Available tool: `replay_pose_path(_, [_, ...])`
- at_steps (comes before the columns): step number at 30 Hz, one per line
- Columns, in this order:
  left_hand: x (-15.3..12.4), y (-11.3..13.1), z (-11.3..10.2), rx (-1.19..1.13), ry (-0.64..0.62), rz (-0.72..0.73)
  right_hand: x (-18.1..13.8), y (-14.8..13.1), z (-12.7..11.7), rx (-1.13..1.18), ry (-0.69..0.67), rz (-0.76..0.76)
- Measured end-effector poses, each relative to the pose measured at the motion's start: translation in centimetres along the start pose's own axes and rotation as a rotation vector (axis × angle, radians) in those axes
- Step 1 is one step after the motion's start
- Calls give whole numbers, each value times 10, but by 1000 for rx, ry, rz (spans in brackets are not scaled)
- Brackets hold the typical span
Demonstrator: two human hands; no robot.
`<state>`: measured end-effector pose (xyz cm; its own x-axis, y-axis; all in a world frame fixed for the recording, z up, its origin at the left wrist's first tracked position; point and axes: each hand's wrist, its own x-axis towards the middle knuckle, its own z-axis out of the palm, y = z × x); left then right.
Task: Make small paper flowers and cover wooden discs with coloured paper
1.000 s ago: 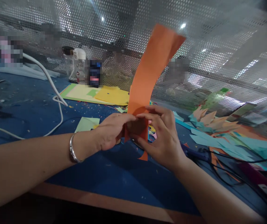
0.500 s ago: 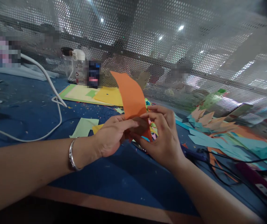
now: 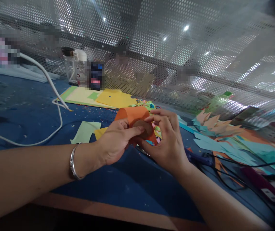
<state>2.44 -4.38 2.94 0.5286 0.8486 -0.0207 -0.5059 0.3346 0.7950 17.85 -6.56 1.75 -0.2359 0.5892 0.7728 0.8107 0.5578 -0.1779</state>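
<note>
An orange strip of paper (image 3: 137,113) is held up over the middle of the blue table, its upper end curled back and down. Against its near side lies a round, flat brown disc (image 3: 147,129), partly covered by fingers; its material I cannot make out. My left hand (image 3: 114,141) is closed on the paper, with the thumb pressed on the disc. Fingers of my right hand (image 3: 169,144) pinch the paper and disc from the right side. Beneath the hands, small colourful scraps and part of a shiny metal tool show.
Yellow paper (image 3: 118,98) and a pale green sheet (image 3: 85,131) lie on the table. Bottles (image 3: 80,69) and a phone (image 3: 96,75) stand behind. A white cable (image 3: 48,77) runs left. Blue cut paper (image 3: 214,146), black cords and a purple device (image 3: 260,183) sit right.
The upper part of the orange strip stood upright before; now it is bent over backward and down, leaving more of the brown disc showing. Both hands stay in nearly the same place.
</note>
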Motion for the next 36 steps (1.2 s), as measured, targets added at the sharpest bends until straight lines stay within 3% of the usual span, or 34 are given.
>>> replay_pose_path(8, [2, 4, -3, 38, 14, 49, 0, 4, -2, 43, 30, 46])
replay_pose_path(15, [8, 4, -7, 40, -66, 58, 0, 12, -3, 224, 68, 213])
replay_pose_path(23, [7, 8, -8, 108, -35, 46, 2, 15, -3, 458, -77, 469])
replay_pose_path(29, [10, 7, -13, 174, -149, 132, 1, 17, -3, 631, -105, 586])
replay_pose_path(33, [8, 11, -11, 210, -156, 147, 3, 14, -3, 794, -121, 600])
replay_pose_path(36, [6, 13, -10, 209, -114, 153, 6, 10, -6, 765, -135, 562])
